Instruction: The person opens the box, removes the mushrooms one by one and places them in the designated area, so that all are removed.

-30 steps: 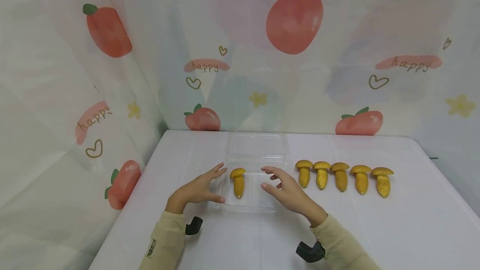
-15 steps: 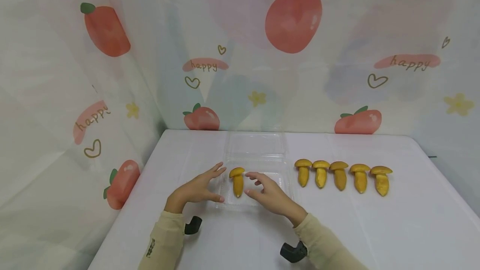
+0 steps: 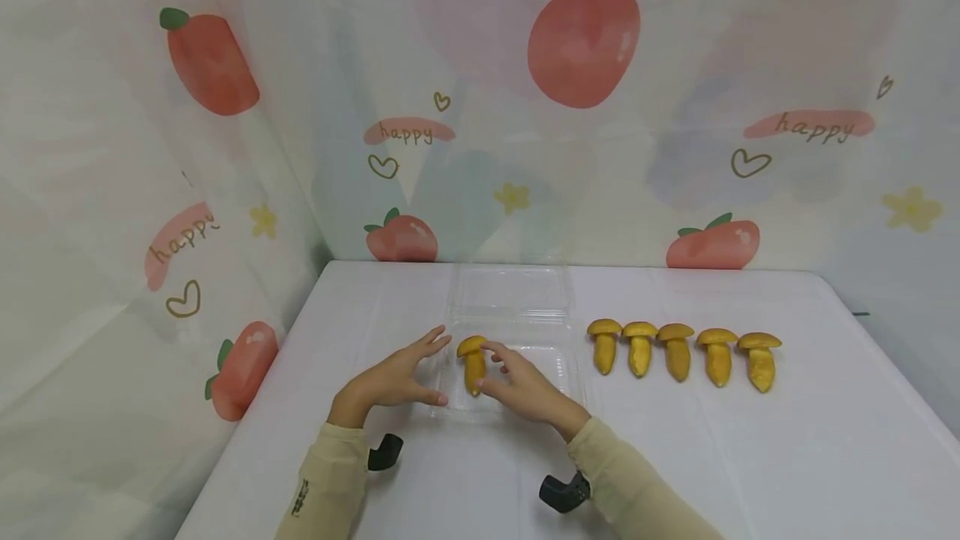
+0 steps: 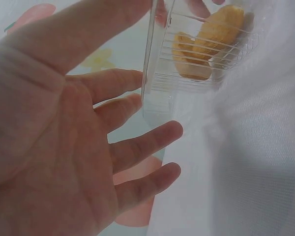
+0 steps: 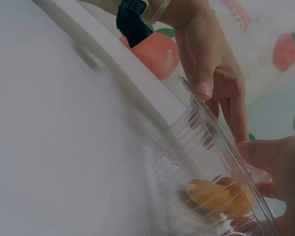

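A yellow mushroom (image 3: 472,367) with a domed cap lies in the left part of a clear plastic clamshell box (image 3: 553,363). My left hand (image 3: 388,378) is at the box's left side, thumb and fingers spread, with fingertips at the rim. Over the box, my right hand (image 3: 528,390) has its fingertips at the mushroom's right side, thumb apart from the fingers. Through the box wall, the left wrist view shows the mushroom (image 4: 219,33). In the right wrist view the right hand (image 5: 280,164) hovers above the rim, with the mushroom (image 5: 214,196) below; contact is unclear.
Several more yellow mushrooms (image 3: 677,357) stand in a row on the white table (image 3: 757,457), right of the box. The box's lid (image 3: 512,290) lies folded back behind it. A patterned cloth (image 3: 480,48) hangs behind the table.
My right hand has moved left across the box, from its right part to the mushroom inside. The left hand has stayed at the box's left side, and the mushrooms have not moved.
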{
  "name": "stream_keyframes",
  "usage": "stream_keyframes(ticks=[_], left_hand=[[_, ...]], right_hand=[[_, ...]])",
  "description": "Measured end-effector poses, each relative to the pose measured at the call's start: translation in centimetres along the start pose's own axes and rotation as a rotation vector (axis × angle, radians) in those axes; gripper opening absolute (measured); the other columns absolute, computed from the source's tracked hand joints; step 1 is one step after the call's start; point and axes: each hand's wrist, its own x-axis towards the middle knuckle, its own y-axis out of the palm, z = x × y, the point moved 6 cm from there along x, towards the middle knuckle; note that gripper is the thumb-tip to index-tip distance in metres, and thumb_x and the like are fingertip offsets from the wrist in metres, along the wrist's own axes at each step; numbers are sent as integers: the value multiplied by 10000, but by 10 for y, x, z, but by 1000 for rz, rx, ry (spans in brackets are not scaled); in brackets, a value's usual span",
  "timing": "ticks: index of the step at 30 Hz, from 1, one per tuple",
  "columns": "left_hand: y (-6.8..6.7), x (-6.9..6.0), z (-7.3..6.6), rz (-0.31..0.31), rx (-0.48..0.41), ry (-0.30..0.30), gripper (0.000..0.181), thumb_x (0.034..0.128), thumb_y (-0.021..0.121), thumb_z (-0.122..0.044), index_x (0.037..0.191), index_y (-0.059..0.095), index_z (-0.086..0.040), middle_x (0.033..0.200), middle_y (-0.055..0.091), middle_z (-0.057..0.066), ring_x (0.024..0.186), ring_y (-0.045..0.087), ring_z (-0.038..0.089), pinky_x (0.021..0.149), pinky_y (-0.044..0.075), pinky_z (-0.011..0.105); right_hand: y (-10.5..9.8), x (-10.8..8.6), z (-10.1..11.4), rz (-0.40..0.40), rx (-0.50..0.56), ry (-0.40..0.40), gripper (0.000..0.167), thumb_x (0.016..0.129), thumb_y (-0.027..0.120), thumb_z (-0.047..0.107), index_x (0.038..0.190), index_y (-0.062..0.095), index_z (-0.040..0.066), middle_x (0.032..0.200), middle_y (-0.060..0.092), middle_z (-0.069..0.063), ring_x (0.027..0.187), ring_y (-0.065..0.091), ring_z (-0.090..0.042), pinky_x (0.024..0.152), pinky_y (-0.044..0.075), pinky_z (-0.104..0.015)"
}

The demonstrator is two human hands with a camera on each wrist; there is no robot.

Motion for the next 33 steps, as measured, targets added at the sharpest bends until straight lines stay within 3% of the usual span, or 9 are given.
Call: stream_keyframes(ticks=[12,20,23,28,33], left_hand=[[0,0,1,-3,-2,8,965,830,846,-278,1600,294,-91,1718,138,105,1569,182,393,1206,265,649],[1,0,1,0,-14,11,960,833,843,-272,1601,294,-97,1720,132,93,1572,174,383,1211,259,643],[1,0,1,1,-18,13,957,834,842,-267,1600,295,-94,1719,131,103,1570,176,390,1210,257,648],[1,-1,1,2,-23,13,957,833,843,-270,1599,296,-93,1719,126,109,1570,172,398,1205,256,658],[1,-1,1,4,-26,13,959,833,844,-270,1600,295,-96,1719,126,108,1570,171,398,1205,256,657]], right_hand=[[5,14,-3,41,-6,12,633,985,650,260,1548,398,116,1540,471,-232,1340,525,-480,1081,442,-648],[8,17,3,71,-57,-108,585,967,632,185,1509,447,65,1493,521,-246,1384,469,-495,1124,351,-701],[10,18,4,78,-88,-117,612,966,642,192,1521,434,42,1501,515,-241,1397,459,-479,1143,314,-705],[13,19,5,100,-121,-125,646,965,663,207,1535,410,37,1517,504,-222,1389,472,-453,1151,343,-662],[13,19,4,95,-78,-106,612,970,661,219,1522,439,76,1504,519,-214,1372,487,-455,1135,373,-657]])
